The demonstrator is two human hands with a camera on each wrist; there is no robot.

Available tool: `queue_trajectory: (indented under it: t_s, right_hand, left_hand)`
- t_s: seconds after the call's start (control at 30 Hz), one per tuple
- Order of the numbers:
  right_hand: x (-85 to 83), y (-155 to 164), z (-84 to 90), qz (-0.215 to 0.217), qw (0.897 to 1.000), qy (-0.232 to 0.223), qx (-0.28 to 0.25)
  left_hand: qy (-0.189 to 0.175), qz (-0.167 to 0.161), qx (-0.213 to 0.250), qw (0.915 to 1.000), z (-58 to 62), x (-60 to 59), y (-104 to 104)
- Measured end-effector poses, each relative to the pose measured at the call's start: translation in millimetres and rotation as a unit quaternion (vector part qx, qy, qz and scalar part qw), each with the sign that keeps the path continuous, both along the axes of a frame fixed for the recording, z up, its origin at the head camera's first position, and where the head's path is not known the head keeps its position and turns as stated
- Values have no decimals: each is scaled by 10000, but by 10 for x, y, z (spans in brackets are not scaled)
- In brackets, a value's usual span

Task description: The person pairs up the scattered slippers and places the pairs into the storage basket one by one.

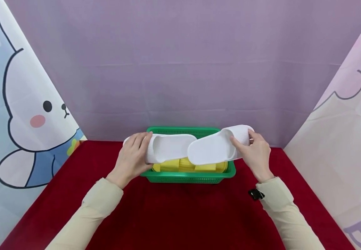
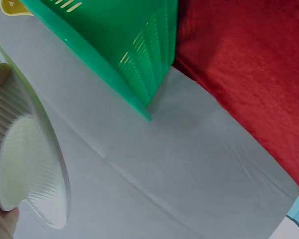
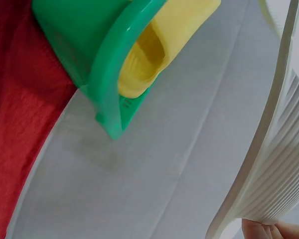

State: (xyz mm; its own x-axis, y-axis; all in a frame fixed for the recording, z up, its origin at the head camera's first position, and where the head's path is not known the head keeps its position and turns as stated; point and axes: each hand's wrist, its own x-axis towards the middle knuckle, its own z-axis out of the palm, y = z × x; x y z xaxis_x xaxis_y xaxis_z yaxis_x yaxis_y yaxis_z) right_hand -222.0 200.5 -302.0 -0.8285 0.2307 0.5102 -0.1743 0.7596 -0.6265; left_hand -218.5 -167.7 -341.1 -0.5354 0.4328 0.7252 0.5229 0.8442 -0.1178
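My left hand (image 1: 133, 155) grips a white slide slipper (image 1: 174, 147) across its ribbed strap, its heel pointing right. On the other side, my right hand (image 1: 256, 154) holds a second white slipper (image 1: 210, 149) by the strap, thumb at the foot opening and heel pointing left. The heels overlap in the head view, above a green basket (image 1: 188, 179). Inside the basket lie yellow slippers (image 1: 186, 166), partly hidden by the white pair. In the right wrist view a yellow slipper (image 3: 189, 25) shows past the basket's rim.
The basket stands on a red cloth (image 1: 180, 215) near its back edge. Behind rises a plain mauve curtain (image 1: 180, 69). Printed cloth panels hang at both sides, the left one (image 1: 36, 139) with a cartoon animal. A dark watch (image 1: 256, 194) is on the right wrist.
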Motion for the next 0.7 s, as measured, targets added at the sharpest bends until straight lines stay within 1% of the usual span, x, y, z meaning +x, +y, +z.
queue_trajectory:
  t_s: [0.17, 0.37, 0.57, 0.7]
  right_hand:
    - [-21, -116, 0, -43, 9996, 277, -64]
    - [-43, -257, -24, -186, 9977, 629, -145]
    - [-56, -352, -56, -275, 9957, 848, -240]
    - [-64, -405, -91, -311, 9937, 1038, -271]
  left_hand:
    - [-218, 121, -51, 9997, 18, -19, 63]
    - [-374, 207, -77, 9991, 44, -54, 164]
    - [-366, 132, -85, 9992, 58, -89, 259]
    - [-390, 127, -185, 9990, 78, -100, 294]
